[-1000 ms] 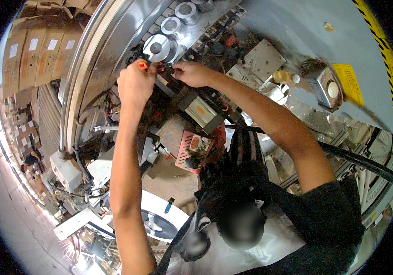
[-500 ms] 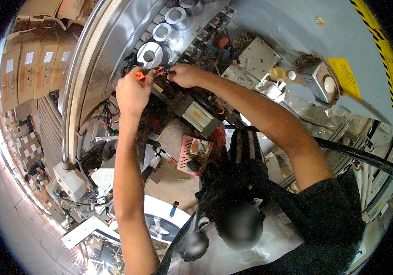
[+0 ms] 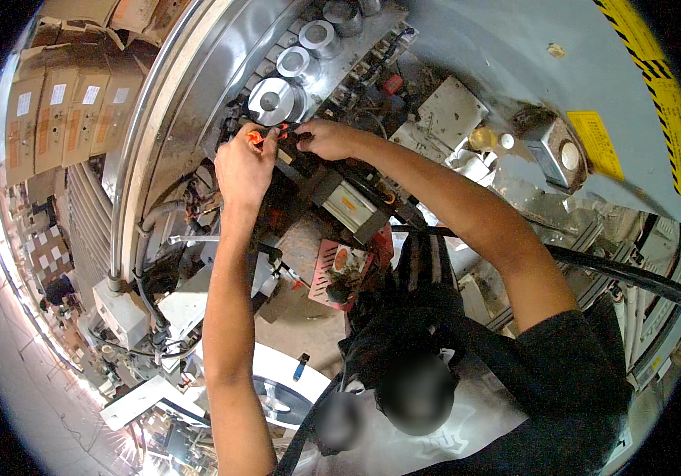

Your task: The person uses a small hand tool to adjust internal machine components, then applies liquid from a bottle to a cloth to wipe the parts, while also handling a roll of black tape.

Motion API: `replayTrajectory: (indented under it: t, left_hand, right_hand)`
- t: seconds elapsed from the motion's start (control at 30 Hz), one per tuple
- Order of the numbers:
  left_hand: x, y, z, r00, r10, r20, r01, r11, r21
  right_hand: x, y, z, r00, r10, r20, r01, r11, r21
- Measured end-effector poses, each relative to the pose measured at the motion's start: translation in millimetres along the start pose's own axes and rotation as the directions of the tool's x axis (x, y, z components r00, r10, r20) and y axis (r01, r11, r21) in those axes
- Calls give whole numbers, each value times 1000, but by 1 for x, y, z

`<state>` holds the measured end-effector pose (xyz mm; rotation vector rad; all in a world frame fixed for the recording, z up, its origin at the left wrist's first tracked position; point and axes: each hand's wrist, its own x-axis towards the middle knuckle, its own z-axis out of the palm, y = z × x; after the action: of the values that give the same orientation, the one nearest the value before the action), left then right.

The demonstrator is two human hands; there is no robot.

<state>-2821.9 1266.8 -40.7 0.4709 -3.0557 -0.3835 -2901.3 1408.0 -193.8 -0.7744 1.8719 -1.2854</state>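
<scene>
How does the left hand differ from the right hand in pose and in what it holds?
The left hand reaches straight up and grips an orange-handled tool; the right hand comes in from the right side and pinches a dark part. The left hand shows its back; the right hand lies sideways. Both meet just below a round metal roller.

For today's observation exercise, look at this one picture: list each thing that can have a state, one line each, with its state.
Left hand: closed around an orange-handled tool, raised to the machine.
Right hand: fingers pinched on a dark part beside the tool.
Round metal rollers: standing in a row, bare.
Red slotted cover: lying tilted below the hands.
Black hose: hanging loose across the frame.
</scene>
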Motion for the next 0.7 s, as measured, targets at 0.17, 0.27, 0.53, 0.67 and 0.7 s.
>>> replayTrajectory:
  t: [0.17, 0.27, 0.53, 0.67, 0.7]
  left_hand:
    - [0, 2, -4, 1000, -5, 22, 5, 1000, 5]
    - [0, 1, -4, 1000, 1, 25, -1, 1000, 3]
    - [3, 3, -7, 999, 21, 43, -22, 1000, 15]
    - [3, 5, -9, 998, 23, 53, -25, 999, 46]
    - [3, 5, -10, 998, 26, 60, -30, 998, 64]
  right_hand:
    - [-3, -6, -2, 999, 12, 38, -11, 1000, -15]
    - [0, -10, -4, 989, 96, 114, -88, 994, -72]
    - [4, 4, 5, 998, 28, 48, -23, 995, -98]
    - [3, 1, 5, 995, 87, 46, -83, 993, -89]
    - [2, 1, 5, 992, 113, 48, -108, 990, -93]
